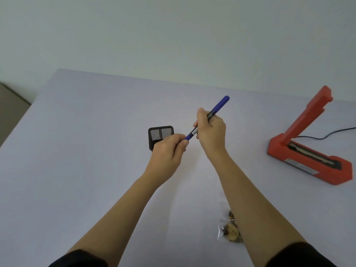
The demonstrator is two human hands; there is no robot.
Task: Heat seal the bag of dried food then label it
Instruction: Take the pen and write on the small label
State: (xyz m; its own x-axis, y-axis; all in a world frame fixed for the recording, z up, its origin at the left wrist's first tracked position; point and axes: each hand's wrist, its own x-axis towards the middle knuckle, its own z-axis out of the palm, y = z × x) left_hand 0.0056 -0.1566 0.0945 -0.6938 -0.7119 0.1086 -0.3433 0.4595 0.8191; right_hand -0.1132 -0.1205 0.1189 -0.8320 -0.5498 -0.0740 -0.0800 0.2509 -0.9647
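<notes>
One clear plastic bag of dried food [229, 231] lies near the tabletop's [96, 151] near edge, partly hidden under the right forearm, its brown lumpy pieces showing through the film. Above the middle of the tabletop, one slim blue marker [210, 117] slants between two hands: the right hand [211, 130] is wrapped round its barrel, the left hand [168, 149] pinches its lower end. Just behind the left hand stands one square black mesh pen holder [160, 133]. Near the right edge sits one red heat sealer [308, 143], its boxy arm raised, one dark cord [335, 132] trailing behind.
</notes>
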